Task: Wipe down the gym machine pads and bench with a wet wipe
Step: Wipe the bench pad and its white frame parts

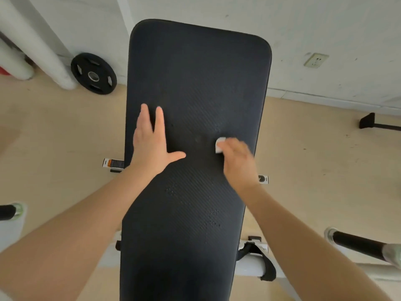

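A long black padded bench (195,72) runs away from me down the middle of the view, with small wet spots on its ribbed surface. My left hand (152,142) lies flat on the pad near its left edge, fingers straight and thumb spread. My right hand (237,159) is blurred and presses a small folded white wet wipe (220,144) onto the pad near the right edge. Only a corner of the wipe shows past my fingers.
A black weight plate (93,73) leans against the white wall at the back left. A wall socket (315,60) sits at the right. A black bar (358,244) juts in at lower right, another black foot (368,121) lies on the tan floor.
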Demonstrator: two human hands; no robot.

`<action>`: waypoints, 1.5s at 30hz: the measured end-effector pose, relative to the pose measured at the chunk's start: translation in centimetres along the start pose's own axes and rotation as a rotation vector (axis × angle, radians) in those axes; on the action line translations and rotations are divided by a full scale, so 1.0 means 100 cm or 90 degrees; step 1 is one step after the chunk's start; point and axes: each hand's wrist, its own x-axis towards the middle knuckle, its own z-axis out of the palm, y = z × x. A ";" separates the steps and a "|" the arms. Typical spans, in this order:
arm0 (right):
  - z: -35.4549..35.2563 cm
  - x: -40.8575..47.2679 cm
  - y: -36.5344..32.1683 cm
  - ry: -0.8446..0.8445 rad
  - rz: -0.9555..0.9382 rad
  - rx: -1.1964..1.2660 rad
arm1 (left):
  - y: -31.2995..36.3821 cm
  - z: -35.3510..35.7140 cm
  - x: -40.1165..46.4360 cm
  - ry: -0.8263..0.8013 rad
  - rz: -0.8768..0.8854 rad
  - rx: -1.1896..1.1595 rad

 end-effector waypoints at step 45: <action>0.000 0.068 -0.057 -0.015 -0.078 -0.071 | -0.037 0.019 -0.023 -0.066 -0.063 0.050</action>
